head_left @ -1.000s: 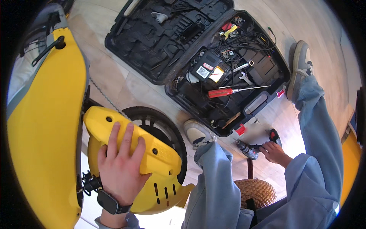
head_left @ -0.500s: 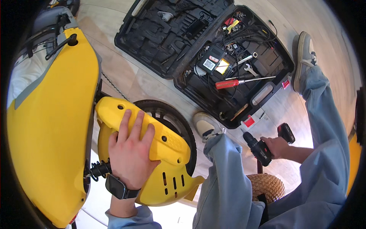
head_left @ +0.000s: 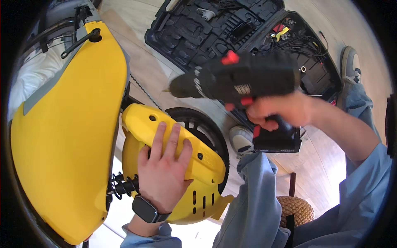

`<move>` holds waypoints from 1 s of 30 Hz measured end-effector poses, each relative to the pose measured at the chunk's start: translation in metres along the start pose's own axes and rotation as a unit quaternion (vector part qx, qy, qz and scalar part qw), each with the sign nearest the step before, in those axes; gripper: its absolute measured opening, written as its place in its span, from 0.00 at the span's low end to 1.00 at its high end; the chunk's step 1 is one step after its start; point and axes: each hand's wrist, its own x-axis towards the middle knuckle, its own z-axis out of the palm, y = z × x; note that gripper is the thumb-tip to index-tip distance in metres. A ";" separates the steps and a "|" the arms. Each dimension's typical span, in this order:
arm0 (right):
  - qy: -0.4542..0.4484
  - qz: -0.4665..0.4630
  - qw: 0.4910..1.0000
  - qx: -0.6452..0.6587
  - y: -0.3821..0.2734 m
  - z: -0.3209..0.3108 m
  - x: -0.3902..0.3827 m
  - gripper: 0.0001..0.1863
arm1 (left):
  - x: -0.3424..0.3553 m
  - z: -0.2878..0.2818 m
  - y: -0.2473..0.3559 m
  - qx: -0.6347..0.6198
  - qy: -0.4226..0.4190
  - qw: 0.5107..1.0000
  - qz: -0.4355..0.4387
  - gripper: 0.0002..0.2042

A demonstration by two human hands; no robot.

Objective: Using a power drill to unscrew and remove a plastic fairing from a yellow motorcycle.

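Observation:
My left hand [head_left: 162, 175] lies with fingers spread on a yellow plastic cover [head_left: 182, 124]. Below that cover is a slotted yellow fender [head_left: 198, 213], and beside them shows a black wheel [head_left: 197, 115]. Dark round fasteners or holes dot the cover; which they are, I cannot tell. My right hand [head_left: 283, 108] is wrapped round the grip of a black cordless drill [head_left: 256, 76] with red parts. Slightly blurred, the drill is raised with its thin bit pointing left, above the far end of the cover and apart from it.
Behind the drill lies an opened black tool case [head_left: 173, 39] with cables [head_left: 301, 46] in it. A large yellow body panel [head_left: 70, 132] stands at left, with a coil spring [head_left: 124, 185] near the fender. My left shoe [head_left: 240, 137] and a woven seat [head_left: 295, 210] are nearby.
My right hand has lifted the drill from low at the right, up and leftward, and its tip now points left. My left hand stays on the cover. The whole view has shifted slightly.

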 end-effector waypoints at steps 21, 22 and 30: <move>-0.095 0.066 0.990 0.077 -0.002 -0.003 0.039 0.15 | 0.007 0.000 -0.001 -0.002 -0.014 1.000 0.028 0.27; -0.092 0.073 0.990 0.076 -0.003 -0.003 0.039 0.15 | 0.006 0.000 -0.001 -0.001 -0.013 1.000 0.028 0.27; -0.090 0.088 0.990 0.059 -0.007 0.000 0.040 0.15 | 0.006 0.001 -0.002 -0.005 -0.003 0.999 0.031 0.26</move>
